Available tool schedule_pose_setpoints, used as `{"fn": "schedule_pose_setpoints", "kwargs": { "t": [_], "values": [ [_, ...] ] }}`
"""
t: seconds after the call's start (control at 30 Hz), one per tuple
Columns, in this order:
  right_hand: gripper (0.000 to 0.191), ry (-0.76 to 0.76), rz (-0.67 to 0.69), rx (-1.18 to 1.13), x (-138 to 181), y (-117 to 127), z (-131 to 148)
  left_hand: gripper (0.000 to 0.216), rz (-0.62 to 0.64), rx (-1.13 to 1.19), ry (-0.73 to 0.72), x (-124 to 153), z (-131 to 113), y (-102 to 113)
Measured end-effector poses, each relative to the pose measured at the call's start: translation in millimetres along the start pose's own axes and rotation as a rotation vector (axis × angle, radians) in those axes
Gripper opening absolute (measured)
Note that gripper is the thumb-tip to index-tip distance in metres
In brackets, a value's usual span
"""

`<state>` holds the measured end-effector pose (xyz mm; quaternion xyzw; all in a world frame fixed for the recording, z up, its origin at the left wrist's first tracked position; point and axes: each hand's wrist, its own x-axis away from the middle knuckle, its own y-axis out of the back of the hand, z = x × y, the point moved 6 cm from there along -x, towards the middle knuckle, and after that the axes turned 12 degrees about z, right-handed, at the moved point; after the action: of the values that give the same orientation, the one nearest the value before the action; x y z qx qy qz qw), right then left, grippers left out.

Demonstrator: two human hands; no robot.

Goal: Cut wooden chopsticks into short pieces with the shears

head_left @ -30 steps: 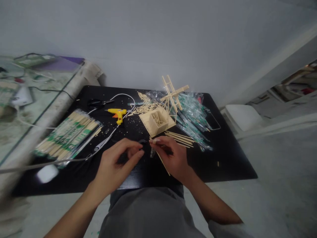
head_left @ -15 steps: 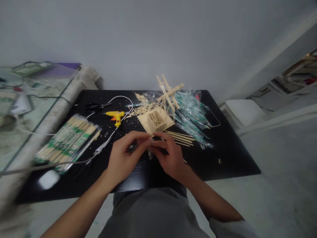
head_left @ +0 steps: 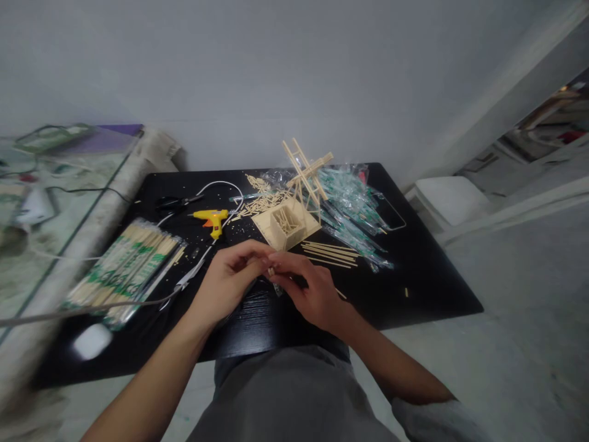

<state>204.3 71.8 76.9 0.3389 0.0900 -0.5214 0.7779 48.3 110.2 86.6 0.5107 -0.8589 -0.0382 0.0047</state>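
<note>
My left hand (head_left: 232, 273) and my right hand (head_left: 308, 282) meet over the near middle of the table, fingertips touching. Both are closed in a pinch around a small pale piece (head_left: 271, 271), mostly hidden by the fingers and too small to name. Just beyond them stands a wooden model (head_left: 288, 228): a square box of sticks on a flat base, with a tilted stick frame rising behind it. Several loose thin sticks (head_left: 334, 253) lie to the right of the model. A heap of short cut stick pieces (head_left: 262, 204) is behind it on the left.
A yellow glue gun (head_left: 212, 220) with a white cord lies left of the model, near black scissors (head_left: 177, 201). Packed chopsticks (head_left: 129, 264) cover the table's left side. Empty-looking plastic wrappers (head_left: 354, 202) pile up at the right rear. A white stool (head_left: 451, 199) stands beyond.
The view has shifted slightly. My hands stay together; the fingers have turned a little, and a bit of the small pale piece now shows between them.
</note>
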Motion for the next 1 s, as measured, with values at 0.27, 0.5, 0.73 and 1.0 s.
{"fn": "schedule_pose_setpoints", "kwargs": {
  "t": [0.27, 0.5, 0.73, 1.0],
  "values": [
    [0.025, -0.042, -0.013, -0.019, 0, 1, -1, 0.018, -0.050, -0.198, -0.133, 15, -5, 3],
    [0.019, -0.089, 0.006, -0.048, -2, 3, 3, 0.015, -0.185, -0.533, -0.368, 31, -20, -10],
    [0.012, -0.113, 0.007, 0.050, 0, 4, -1, 0.004, -0.179, -0.504, -0.284, 26, -14, -9],
    [0.008, -0.153, 0.031, 0.080, 6, -3, -12, 0.002, -0.145, -0.488, -0.236, 28, 2, -7]
  ]
}}
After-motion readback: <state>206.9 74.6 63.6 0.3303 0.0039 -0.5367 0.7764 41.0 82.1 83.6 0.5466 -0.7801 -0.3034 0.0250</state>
